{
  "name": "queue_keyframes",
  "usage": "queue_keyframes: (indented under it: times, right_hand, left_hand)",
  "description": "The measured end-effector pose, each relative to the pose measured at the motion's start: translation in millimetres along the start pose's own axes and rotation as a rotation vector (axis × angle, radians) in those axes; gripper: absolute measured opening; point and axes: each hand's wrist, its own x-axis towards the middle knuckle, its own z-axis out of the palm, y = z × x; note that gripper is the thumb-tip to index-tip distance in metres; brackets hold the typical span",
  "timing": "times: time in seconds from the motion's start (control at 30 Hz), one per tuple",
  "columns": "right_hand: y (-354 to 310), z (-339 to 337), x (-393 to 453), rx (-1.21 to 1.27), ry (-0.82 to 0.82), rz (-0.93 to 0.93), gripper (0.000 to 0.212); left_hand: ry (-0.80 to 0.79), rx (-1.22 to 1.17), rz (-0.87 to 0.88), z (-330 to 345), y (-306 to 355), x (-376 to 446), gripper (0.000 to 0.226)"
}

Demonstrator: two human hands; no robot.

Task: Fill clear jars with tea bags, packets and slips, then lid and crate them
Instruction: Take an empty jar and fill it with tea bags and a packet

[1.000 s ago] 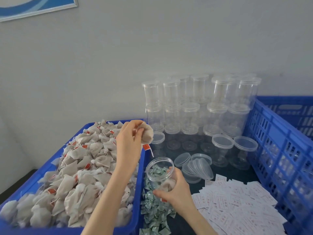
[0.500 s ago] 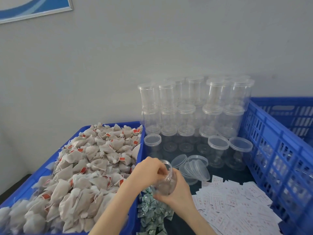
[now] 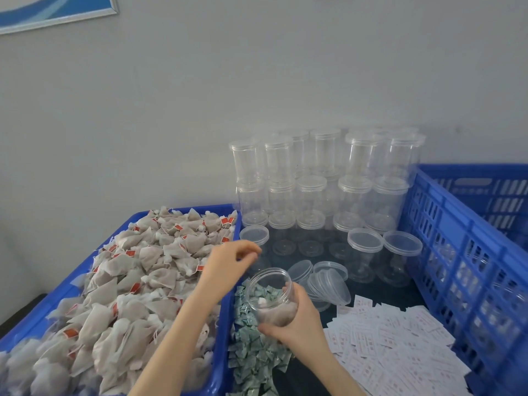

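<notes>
My right hand (image 3: 297,321) grips a clear open jar (image 3: 271,292), tilted toward the left, with a tea bag or two lying inside. My left hand (image 3: 228,267) hovers just above and left of the jar's mouth, fingers loosely curled and holding nothing. A blue bin (image 3: 225,324) on the left is heaped with beige tea bags (image 3: 137,281) with red tags. Green-white packets (image 3: 254,355) lie in a pile under the jar. White printed slips (image 3: 394,344) are spread to the right.
Stacked empty lidded jars (image 3: 323,190) stand against the wall behind. Loose clear lids (image 3: 325,284) lie beside the held jar. A blue slatted crate (image 3: 463,252) stands on the right with jars inside. The grey wall is close behind.
My left hand carried a tea bag from the bin to the jar, dropped it in, and now has lifted away empty. The right hand tilted the jar toward it.
</notes>
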Motion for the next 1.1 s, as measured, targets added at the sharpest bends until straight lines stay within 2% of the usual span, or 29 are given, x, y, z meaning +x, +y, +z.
queue_keyframes:
  times: [0.07,0.1,0.2,0.27,0.37,0.47,0.63,0.8,0.87,0.97,1.1]
  right_hand:
    - [1,-2,0,0.008,-0.006,0.009,0.098]
    - [1,-2,0,0.014,-0.011,0.009,0.099]
    - [1,-2,-1,0.025,-0.020,0.015,0.105]
    - [1,0,-1,0.034,-0.019,0.024,0.109]
    - [0,3,-2,0.018,-0.019,0.023,0.108]
    - [-1,3,-2,0.022,-0.016,0.024,0.109]
    - [-3,0,-2,0.029,-0.008,0.018,0.104]
    - [-1,-2,-3,0.025,-0.007,0.017,0.103]
    - [-1,-1,-3,0.031,-0.012,0.020,0.106]
    - [0,0,-2,0.024,-0.009,0.015,0.106]
    - [1,0,0,0.022,-0.011,0.018,0.111]
  left_hand:
    - [0.120,0.171,-0.170,-2,-21,6,0.022]
    - [0.102,0.291,-0.262,-1,-32,7,0.025]
    - [-0.143,0.500,-0.446,8,-59,3,0.027]
    - [-0.332,0.613,-0.408,13,-69,0,0.030]
    - [-0.375,0.683,-0.343,16,-70,-1,0.031]
    - [-0.327,0.701,-0.359,19,-65,0,0.031]
    - [-0.250,0.814,-0.480,17,-60,-2,0.033]
    - [-0.183,0.908,-0.485,10,-59,-3,0.035]
    - [-0.149,0.844,-0.486,8,-59,-3,0.032]
    - [-0.064,0.564,-0.506,3,-55,-3,0.020]
    - [0.173,0.426,-0.410,-4,-51,-3,0.015]
